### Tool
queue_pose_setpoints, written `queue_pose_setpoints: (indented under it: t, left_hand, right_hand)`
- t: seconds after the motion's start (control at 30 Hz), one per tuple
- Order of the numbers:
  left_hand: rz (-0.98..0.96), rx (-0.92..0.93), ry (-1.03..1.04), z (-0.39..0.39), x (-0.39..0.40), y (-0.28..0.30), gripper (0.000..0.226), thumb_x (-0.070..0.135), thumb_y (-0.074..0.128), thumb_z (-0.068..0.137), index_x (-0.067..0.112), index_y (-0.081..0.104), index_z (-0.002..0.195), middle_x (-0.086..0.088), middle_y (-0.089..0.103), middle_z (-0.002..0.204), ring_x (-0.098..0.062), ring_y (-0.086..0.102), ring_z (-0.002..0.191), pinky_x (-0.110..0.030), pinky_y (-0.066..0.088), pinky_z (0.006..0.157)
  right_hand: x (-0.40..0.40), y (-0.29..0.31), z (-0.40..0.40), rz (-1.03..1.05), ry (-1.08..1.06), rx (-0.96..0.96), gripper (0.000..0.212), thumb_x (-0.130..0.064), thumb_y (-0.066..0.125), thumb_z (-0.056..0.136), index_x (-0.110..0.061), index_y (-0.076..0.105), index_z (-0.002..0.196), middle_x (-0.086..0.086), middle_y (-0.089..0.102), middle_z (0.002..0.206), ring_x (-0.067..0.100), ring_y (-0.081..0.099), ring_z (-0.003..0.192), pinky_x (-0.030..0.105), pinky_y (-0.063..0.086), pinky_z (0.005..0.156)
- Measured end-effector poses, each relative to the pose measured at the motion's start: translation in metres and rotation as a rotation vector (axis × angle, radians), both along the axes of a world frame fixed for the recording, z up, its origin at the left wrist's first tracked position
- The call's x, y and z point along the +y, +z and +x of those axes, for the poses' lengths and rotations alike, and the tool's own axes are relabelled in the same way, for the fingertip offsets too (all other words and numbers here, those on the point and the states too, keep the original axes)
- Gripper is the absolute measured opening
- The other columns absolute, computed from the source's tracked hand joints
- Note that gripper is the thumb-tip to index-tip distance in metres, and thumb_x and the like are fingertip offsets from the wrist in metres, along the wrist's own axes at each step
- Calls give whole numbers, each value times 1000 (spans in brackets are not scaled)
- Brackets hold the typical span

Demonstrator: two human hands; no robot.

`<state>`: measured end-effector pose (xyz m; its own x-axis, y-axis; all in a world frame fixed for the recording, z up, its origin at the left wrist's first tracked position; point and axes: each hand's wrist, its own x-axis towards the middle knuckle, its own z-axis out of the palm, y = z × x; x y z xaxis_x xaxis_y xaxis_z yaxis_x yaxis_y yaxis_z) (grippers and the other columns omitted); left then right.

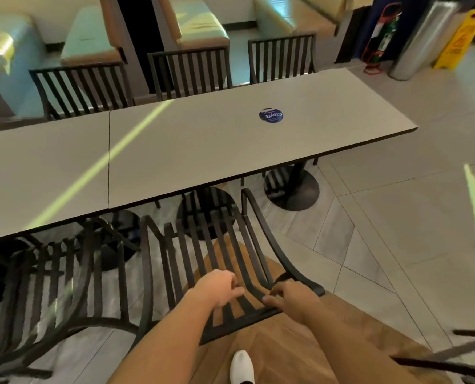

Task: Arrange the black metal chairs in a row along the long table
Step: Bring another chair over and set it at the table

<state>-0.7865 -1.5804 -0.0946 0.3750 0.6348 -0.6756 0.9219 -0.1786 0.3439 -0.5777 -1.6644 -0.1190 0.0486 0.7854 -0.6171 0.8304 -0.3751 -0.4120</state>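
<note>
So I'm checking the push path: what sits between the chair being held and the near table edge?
Head view: bare floor only between the held chair and the table edge. The round table base sits beyond, under the top.

Black slatted chairs (217, 261), beige table (175, 151)

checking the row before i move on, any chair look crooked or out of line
Yes. The held chair, gripped by both hands, sits angled to the table edge, not square like the chair beside it.
</note>
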Motion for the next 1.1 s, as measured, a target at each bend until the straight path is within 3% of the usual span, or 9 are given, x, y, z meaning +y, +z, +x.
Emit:
queue_pose_setpoints:
  t: [0.13,0.27,0.43,0.8,0.93,1.03,1.1]
  left_hand:
    - [143,-100,-72,41,-2,4,25,46,55,102,30,66,119,9,69,105,-8,66,93,-29,55,86]
    - [219,-158,-208,95,-18,16,23,43,51,104,29,67,114,6,71,101,-11,67,87,-35,59,83]
    - [266,-220,-405,176,-60,31,29,42,47,106,24,69,111,0,72,99,-18,65,84,-35,55,76]
    - [233,-374,-664,340,-229,43,33,36,45,108,15,71,108,-3,73,99,-20,66,89,-40,54,85]
    - [212,-386,-732,388,-302,37,36,41,46,106,17,70,99,-2,71,90,-18,64,80,-37,54,76]
    - [202,-405,-771,422,-351,28,33,44,47,104,22,71,99,4,70,87,-13,64,78,-37,56,75]
    - [187,-418,-796,442,-380,22,27,45,49,103,29,68,91,10,65,78,-6,61,71,-30,52,65]
  right_hand:
    - [-13,16,33,156,-202,-43,17,-48,57,100,-35,67,104,-13,67,93,6,61,83,28,55,78]
    - [-47,29,78,210,-315,-125,13,-44,55,102,-36,64,97,-13,62,89,4,56,78,21,43,64]
    - [-122,41,142,229,-438,-208,29,-44,48,104,-25,68,112,-7,68,107,15,61,96,33,52,80]
    - [-350,52,262,174,-774,-355,15,-35,52,102,-31,67,104,-9,67,97,15,65,89,32,55,78]
    - [-432,46,299,160,-873,-369,19,-24,54,101,-35,66,111,-10,67,103,10,64,90,31,58,82]
    - [-484,45,323,158,-921,-366,16,-31,54,101,-38,66,108,-14,63,96,5,61,84,29,55,75]
    - [-516,44,337,142,-937,-400,15,-31,53,101,-38,65,107,-12,62,99,7,59,86,30,55,76]
